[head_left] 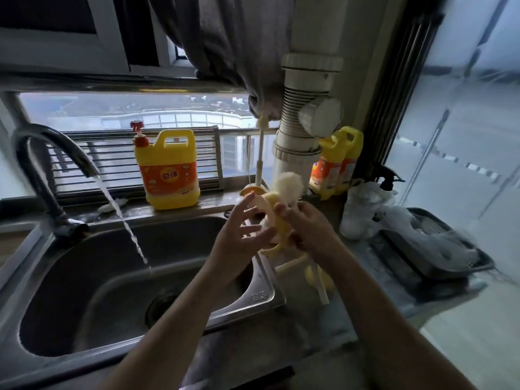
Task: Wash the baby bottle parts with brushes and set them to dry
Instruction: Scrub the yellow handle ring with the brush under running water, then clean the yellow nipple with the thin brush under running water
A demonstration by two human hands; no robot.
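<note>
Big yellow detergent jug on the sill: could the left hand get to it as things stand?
Probably yes. The left hand is open and holds nothing, and the detergent jug stands behind the sink with nothing between them; the water stream falls further left.

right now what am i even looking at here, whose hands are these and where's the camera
There is no machine: these are a person's two bare hands, filmed by one wide-angle camera worn on the head, looking down at a kitchen sink. The tap is running. The right hand grips a yellow-handled brush with a white fluffy head. The left hand is spread open beside it, holding nothing. A yellow detergent jug stands on the sill behind the sink. More pale yellow pieces lie on the counter below the hands, too blurred to name. A dark drying tray sits to the right.
</note>
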